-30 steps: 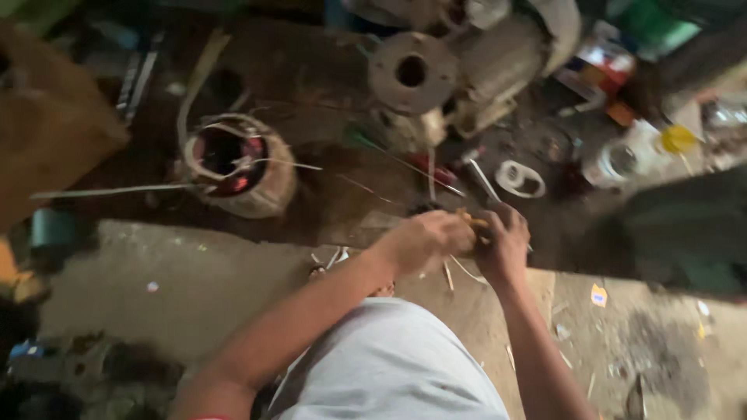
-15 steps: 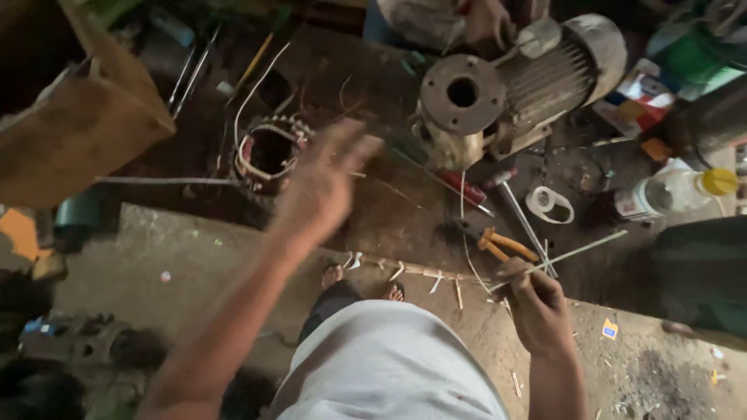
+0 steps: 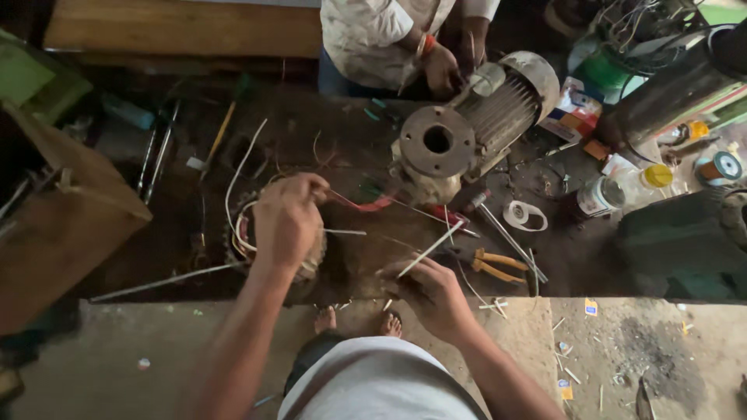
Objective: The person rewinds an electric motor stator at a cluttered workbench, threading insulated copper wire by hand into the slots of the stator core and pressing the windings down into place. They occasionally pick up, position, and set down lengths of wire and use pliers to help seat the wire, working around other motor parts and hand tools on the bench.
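My left hand rests on a small round motor stator with white and red wires, its fingers pinching a thin wire at the stator's top. My right hand holds a thin white sleeve tube that points up and to the right over the dark workbench. Orange-handled pliers lie just right of my right hand.
A large grey electric motor lies at the bench's centre, with another person's hands on it. A tape roll, jars and clutter sit to the right. A brown box stands left. My bare feet are on the concrete floor.
My left hand has reached from my right hand across to the stator and come down onto it. The right hand kept the white tube and lowered slightly.
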The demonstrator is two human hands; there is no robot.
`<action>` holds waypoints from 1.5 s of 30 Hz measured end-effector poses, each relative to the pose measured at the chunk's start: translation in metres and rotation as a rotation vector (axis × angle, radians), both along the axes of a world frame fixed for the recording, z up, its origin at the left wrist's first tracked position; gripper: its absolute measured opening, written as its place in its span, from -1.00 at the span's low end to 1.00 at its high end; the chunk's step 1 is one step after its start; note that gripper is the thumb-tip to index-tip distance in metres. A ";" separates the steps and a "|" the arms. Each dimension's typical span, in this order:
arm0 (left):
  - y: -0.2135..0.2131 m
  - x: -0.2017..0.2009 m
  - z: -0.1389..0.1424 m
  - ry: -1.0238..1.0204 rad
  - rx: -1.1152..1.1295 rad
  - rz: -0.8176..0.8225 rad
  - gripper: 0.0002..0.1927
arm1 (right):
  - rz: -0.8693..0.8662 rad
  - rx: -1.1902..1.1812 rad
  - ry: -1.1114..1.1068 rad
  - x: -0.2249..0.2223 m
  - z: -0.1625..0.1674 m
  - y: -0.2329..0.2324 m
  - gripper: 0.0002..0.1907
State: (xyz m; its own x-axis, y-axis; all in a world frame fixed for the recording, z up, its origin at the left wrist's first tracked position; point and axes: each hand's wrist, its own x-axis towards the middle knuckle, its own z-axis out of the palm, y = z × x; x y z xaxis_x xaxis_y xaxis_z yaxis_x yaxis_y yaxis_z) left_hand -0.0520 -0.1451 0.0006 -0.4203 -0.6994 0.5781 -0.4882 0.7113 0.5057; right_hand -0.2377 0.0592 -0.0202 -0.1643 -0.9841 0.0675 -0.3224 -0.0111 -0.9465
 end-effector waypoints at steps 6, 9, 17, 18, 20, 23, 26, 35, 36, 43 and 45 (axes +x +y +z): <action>0.022 0.004 0.052 0.045 0.048 -0.251 -0.82 | -0.088 -0.171 0.277 0.031 0.002 -0.054 -0.62; 0.043 -0.004 0.073 -0.012 -0.045 -0.474 -0.73 | -0.255 -0.005 0.654 0.068 0.002 -0.086 -0.66; 0.067 0.002 0.116 0.122 -0.290 -0.627 -0.64 | -0.280 -0.208 0.350 0.085 0.031 -0.085 -0.72; 0.068 0.008 0.118 0.183 -0.399 -0.539 -0.64 | -0.287 -0.214 0.331 0.078 0.033 -0.076 -0.73; 0.067 0.015 0.115 0.303 -0.437 -0.508 -0.67 | -0.299 -0.183 0.294 0.063 0.035 -0.050 -0.74; 0.058 0.005 0.096 0.334 -0.014 -0.752 -0.65 | -0.439 -0.232 0.320 0.053 0.033 0.000 -0.81; 0.057 -0.007 0.069 0.100 0.552 -0.985 -0.57 | -0.449 -0.466 0.116 0.036 0.036 0.062 -0.93; 0.068 -0.039 0.068 0.095 0.435 -1.057 -0.74 | -0.885 -0.885 -0.348 0.016 0.081 0.147 -0.67; 0.074 -0.045 0.074 0.085 0.484 -1.076 -0.75 | -0.891 -0.912 -0.370 0.012 0.086 0.148 -0.69; 0.117 -0.082 0.115 0.161 0.425 -1.253 -0.72 | -0.927 -0.710 -0.127 0.023 0.095 0.135 -0.82; 0.126 -0.089 0.122 0.171 0.410 -1.257 -0.73 | -0.954 -0.720 -0.161 0.028 0.098 0.132 -0.79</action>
State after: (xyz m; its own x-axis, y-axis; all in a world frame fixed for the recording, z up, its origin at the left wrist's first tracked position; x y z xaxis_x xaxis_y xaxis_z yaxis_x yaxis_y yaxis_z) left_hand -0.1409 -0.0189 0.1223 -0.8474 -0.0273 0.5302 0.4739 0.4114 0.7786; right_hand -0.2102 0.1908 0.0776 -0.8619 -0.2071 0.4629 -0.3675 -0.3740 -0.8515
